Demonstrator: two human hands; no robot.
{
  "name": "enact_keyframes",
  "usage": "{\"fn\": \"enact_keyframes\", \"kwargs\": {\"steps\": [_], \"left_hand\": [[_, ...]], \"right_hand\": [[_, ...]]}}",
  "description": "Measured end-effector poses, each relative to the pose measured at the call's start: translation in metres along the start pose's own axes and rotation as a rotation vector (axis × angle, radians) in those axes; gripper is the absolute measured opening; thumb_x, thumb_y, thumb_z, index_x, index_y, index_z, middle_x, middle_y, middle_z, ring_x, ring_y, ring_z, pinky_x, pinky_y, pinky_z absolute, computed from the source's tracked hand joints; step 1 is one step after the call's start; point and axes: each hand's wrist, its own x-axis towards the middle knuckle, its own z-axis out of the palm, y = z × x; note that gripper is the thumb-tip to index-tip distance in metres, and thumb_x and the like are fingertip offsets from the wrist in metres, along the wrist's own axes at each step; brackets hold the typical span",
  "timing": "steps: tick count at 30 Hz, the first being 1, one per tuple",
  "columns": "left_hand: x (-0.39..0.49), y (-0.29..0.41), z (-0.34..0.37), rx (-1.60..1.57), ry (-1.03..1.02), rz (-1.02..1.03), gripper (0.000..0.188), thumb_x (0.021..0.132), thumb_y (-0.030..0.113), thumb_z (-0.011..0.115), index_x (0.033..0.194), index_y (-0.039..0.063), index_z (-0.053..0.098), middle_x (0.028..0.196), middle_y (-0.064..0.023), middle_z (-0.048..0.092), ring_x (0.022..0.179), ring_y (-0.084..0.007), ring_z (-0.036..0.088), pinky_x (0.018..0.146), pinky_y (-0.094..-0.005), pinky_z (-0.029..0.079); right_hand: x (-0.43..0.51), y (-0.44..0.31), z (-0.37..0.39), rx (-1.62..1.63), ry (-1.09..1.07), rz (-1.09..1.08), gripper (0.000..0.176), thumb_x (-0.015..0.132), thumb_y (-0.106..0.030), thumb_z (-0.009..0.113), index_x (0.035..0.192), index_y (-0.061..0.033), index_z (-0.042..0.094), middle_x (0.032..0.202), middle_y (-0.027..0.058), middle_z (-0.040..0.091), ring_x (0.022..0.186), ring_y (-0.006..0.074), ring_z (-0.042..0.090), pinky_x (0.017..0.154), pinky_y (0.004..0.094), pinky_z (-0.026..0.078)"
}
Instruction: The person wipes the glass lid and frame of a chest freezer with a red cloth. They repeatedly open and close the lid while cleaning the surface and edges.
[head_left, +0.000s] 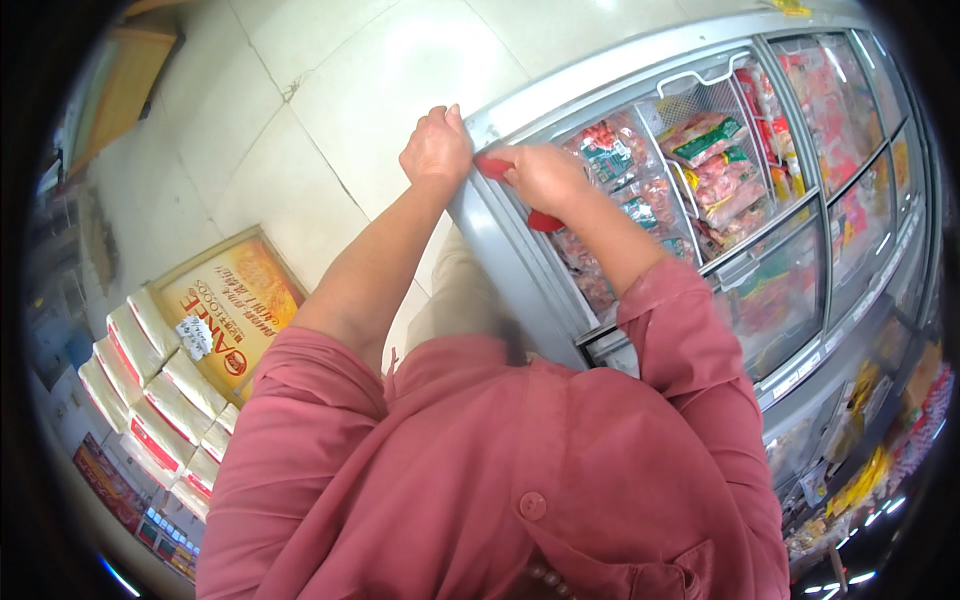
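Note:
My right hand (549, 178) holds a red cloth (545, 221) against the near end of a grey-framed chest freezer (510, 247). Part of the cloth shows past my fingertips and part below my palm. At the freezer's outer corner, my left hand (436, 148) is curled against the edge; the inner side of its fingers is hidden. Beside my right hand the freezer's top is uncovered, showing packs of frozen meat (611, 150). A white wire basket (697, 82) divides these from more meat packs with green labels (705, 139).
Sliding glass lids (776, 281) cover other parts of the freezer. Pale floor tiles (337, 97) lie beyond my left hand. To the left, stacked white-and-red packs (161, 397) stand by a yellow printed board (232, 300). A wooden piece of furniture (124, 97) stands at the far left.

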Motion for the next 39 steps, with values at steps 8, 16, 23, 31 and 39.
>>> {"fn": "enact_keyframes", "kwargs": {"steps": [8,16,23,31,39], "left_hand": [[-0.004,0.002,-0.004,0.009,-0.006,0.025,0.045,0.100,0.040,0.028,0.117,0.013,0.060,0.116,-0.0124,0.062,0.108,-0.0300,0.059,0.092,-0.0431,0.045],[0.000,0.001,0.000,0.040,-0.020,0.010,0.047,0.100,0.041,0.026,0.117,0.014,0.060,0.115,-0.0116,0.064,0.109,-0.0316,0.059,0.092,-0.0439,0.045],[-0.001,0.002,0.000,0.048,-0.011,0.023,0.047,0.100,0.042,0.026,0.115,0.013,0.060,0.113,-0.0110,0.065,0.107,-0.0316,0.060,0.091,-0.0440,0.046],[0.000,0.001,0.000,0.043,-0.032,-0.004,0.048,0.100,0.042,0.025,0.111,0.012,0.061,0.109,-0.0122,0.066,0.105,-0.0321,0.060,0.090,-0.0443,0.046],[-0.001,0.001,-0.002,0.042,-0.045,0.020,0.049,0.100,0.043,0.024,0.108,0.012,0.061,0.108,-0.0118,0.066,0.104,-0.0325,0.060,0.089,-0.0446,0.046]], "right_hand": [[0.002,-0.005,-0.036,-0.243,-0.226,-0.150,0.032,0.088,-0.020,0.054,0.117,-0.0265,0.065,0.101,0.0120,0.068,0.094,0.0321,0.063,0.081,0.0428,0.050],[0.009,-0.011,-0.029,-0.154,-0.152,-0.085,0.028,0.090,-0.020,0.048,0.110,-0.0252,0.066,0.103,0.0096,0.068,0.095,0.0297,0.065,0.080,0.0421,0.051],[-0.015,-0.008,-0.006,-0.077,-0.082,-0.078,0.027,0.089,-0.018,0.048,0.112,-0.0231,0.062,0.102,0.0122,0.068,0.093,0.0317,0.065,0.078,0.0451,0.050],[-0.009,-0.007,0.000,-0.045,-0.054,0.051,0.034,0.093,-0.021,0.045,0.124,-0.0210,0.057,0.105,0.0143,0.067,0.096,0.0333,0.064,0.083,0.0446,0.050],[-0.062,0.000,0.023,-0.190,-0.073,-0.002,0.045,0.090,-0.016,0.047,0.134,-0.0219,0.049,0.095,0.0224,0.066,0.087,0.0353,0.066,0.070,0.0465,0.052]]}}
